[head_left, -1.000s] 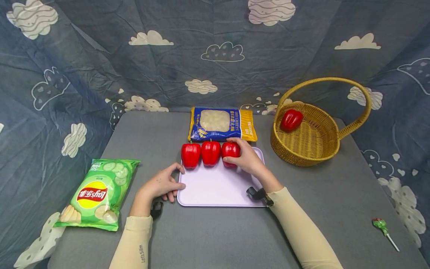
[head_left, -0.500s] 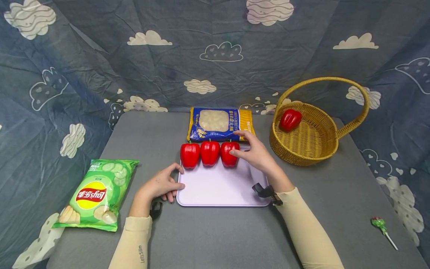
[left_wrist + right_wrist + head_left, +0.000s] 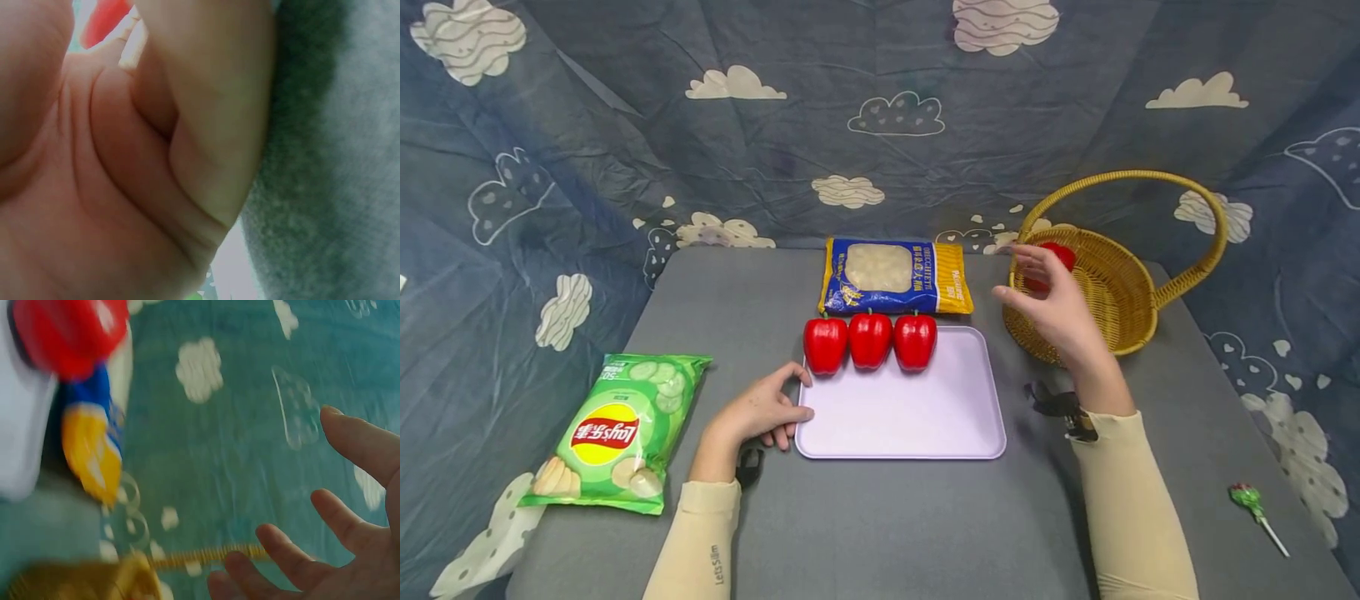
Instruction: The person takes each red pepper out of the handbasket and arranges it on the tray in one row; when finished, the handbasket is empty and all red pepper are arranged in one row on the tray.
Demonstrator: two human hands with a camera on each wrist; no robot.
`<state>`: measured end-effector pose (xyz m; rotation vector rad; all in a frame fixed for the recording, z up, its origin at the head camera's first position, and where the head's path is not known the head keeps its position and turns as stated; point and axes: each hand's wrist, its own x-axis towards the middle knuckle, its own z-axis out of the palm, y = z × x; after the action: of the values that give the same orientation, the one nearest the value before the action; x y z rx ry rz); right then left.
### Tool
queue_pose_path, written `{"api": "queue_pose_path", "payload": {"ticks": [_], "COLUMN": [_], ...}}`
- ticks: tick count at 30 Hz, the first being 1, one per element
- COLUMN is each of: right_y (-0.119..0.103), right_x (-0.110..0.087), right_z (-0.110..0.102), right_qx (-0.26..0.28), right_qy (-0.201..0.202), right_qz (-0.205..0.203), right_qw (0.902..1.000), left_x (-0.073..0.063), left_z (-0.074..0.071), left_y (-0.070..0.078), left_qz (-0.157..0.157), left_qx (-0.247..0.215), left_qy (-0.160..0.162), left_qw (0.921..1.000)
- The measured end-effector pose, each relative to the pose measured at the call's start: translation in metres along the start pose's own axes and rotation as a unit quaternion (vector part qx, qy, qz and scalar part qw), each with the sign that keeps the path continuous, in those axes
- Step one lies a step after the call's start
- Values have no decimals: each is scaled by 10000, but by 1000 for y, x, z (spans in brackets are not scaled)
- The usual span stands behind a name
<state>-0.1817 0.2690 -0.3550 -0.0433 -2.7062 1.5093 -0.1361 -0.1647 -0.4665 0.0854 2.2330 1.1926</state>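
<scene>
Three red bell peppers stand in a row along the far edge of the lilac tray (image 3: 898,417): a left pepper (image 3: 825,346), a middle pepper (image 3: 871,342) and a right pepper (image 3: 915,342). At the tray's left rim, my left hand (image 3: 760,408) rests with thumb and index fingertips touching the edge. My right hand (image 3: 1056,308) is above the left side of the wicker basket (image 3: 1120,292), fingers spread and holding nothing. Inside that basket lies another red bell pepper (image 3: 1060,253), partly hidden by the right hand. The right wrist view shows the spread fingers (image 3: 290,550).
Behind the tray lies a blue and yellow pasta bag (image 3: 895,277). A green chip bag (image 3: 617,433) is at the left. Near the right edge of the grey table (image 3: 895,525) is a lollipop (image 3: 1257,517). A cloud-patterned cloth (image 3: 820,142) hangs behind.
My right hand has let go of the right pepper on the tray and moved right to the basket. My left hand has stayed at the tray's rim.
</scene>
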Motion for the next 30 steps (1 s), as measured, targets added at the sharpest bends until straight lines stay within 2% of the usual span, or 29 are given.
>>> {"api": "queue_pose_path", "payload": {"ticks": [7,13,17,24,30], "right_y": [19,43,63,99,119], "right_x": [39,74,91,119,130], "right_z": [-57,-88,-93,-84,-76], "right_qx": [63,4,113,395,799], "right_qy": [405,681,591,581,377], "right_qz": [468,716,926,1183,1330], "right_qw": [9981,9951,9939,9905,9872], "left_x": [-1,0,0,1,3], "left_z": [-2,-2,-2,-2,0], "left_y": [1,1,1,-1,-4], "left_qz": [-33,-75,-77,-88,13], "left_qx": [5,0,2,-21,-40], "left_qy": [22,6,-4,28,16], "left_qw": [10000,10000,10000,10000,10000]}}
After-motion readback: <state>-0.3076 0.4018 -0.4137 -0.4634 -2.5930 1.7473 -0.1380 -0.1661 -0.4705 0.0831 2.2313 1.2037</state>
